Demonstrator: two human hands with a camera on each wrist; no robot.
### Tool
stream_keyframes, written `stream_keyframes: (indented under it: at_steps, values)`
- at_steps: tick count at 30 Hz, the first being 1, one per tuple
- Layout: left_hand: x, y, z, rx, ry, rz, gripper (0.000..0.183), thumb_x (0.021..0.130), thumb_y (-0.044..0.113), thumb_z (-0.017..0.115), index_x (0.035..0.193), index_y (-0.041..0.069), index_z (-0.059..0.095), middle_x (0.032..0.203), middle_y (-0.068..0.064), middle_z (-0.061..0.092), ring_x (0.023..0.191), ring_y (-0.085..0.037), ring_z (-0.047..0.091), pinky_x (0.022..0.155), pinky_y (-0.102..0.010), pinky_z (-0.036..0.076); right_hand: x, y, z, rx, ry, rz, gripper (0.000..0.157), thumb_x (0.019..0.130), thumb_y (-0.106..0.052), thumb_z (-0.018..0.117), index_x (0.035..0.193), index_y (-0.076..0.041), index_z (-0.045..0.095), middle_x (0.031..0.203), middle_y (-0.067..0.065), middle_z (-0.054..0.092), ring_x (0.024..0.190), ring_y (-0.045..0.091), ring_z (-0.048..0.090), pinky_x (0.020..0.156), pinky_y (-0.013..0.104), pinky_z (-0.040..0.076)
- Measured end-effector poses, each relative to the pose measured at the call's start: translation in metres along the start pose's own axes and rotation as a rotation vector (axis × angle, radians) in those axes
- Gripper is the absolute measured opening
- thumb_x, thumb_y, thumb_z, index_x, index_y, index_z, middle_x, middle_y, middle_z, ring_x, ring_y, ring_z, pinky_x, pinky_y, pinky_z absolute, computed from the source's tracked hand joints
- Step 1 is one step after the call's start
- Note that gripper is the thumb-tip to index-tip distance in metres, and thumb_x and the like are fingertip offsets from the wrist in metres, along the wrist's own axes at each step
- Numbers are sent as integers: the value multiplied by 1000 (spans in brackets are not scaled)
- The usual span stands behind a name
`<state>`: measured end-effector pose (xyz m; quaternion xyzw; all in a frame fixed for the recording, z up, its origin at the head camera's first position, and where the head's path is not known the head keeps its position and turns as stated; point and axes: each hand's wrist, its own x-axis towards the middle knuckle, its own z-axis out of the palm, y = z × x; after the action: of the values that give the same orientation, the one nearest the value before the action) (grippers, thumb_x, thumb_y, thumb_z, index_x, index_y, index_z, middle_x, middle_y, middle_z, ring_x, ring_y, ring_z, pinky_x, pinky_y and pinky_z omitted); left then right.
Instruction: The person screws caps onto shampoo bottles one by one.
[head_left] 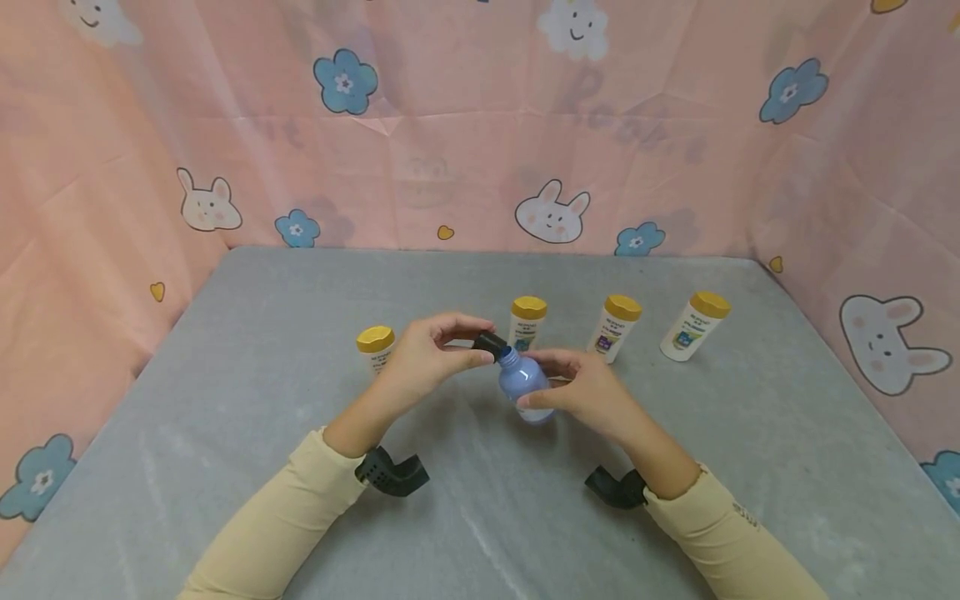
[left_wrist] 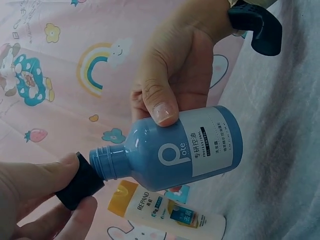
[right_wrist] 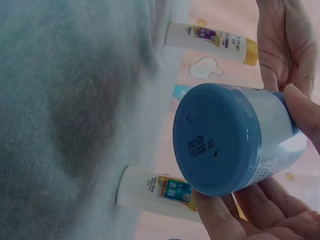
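Note:
A blue shampoo bottle (head_left: 522, 379) with a white label is held tilted above the table, its neck towards the left. My right hand (head_left: 581, 387) grips the bottle's body between thumb and fingers. My left hand (head_left: 423, 357) pinches the black cap (head_left: 491, 344) at the bottle's mouth. In the left wrist view, the neck's screw threads (left_wrist: 106, 162) show bare beside the cap (left_wrist: 81, 181), which sits askew to the neck. Whether the cap touches the rim I cannot tell. The right wrist view shows the bottle's round base (right_wrist: 215, 140) with printed dates.
White bottles with yellow caps stand on the grey cloth-covered table (head_left: 300, 292): one (head_left: 375, 343) behind my left hand, one (head_left: 528, 321) behind the blue bottle, one (head_left: 617, 327) and another (head_left: 694, 325) to the right. A pink patterned curtain (head_left: 450, 150) encloses the back and sides.

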<state>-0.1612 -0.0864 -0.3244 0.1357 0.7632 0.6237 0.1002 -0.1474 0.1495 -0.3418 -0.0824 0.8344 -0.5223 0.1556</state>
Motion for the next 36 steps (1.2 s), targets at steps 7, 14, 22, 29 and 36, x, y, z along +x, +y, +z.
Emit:
stream_keyframes:
  at_steps: [7,14,22,29,36]
  values:
    - [-1,1,1,14,-4,-9,38,84,14,80,122,16,72,123,-3,70,109,-19,70,89,-32,59,0,1,1,-17,-12,-45,57,80,-20,84,130,-3,64,126,16,68,114,29,64,94,43,57]
    - [-3,0,1,56,-17,18,39,84,14,80,122,15,72,126,-2,68,114,-18,66,91,-31,59,-1,1,2,-11,-30,-58,57,80,-21,83,130,-1,64,124,18,69,109,28,66,86,37,59]
    - [-1,-5,5,67,-55,57,38,85,12,79,123,12,71,126,-5,66,114,-22,66,89,-29,59,-1,0,2,-15,-27,-45,58,80,-21,84,130,-1,64,122,19,69,102,25,69,82,35,60]
    - [-1,-6,6,62,-76,43,40,86,10,78,124,12,70,128,-7,67,115,-25,66,89,-30,60,-2,0,1,-19,-30,-31,59,80,-22,84,131,-2,64,123,19,69,101,25,69,84,36,59]
    - [-1,-7,6,46,-121,58,45,86,7,76,130,5,65,133,-10,64,119,-26,65,93,-30,58,-3,-1,1,-17,-34,-32,58,80,-22,84,131,-3,64,124,18,68,105,26,67,85,36,59]
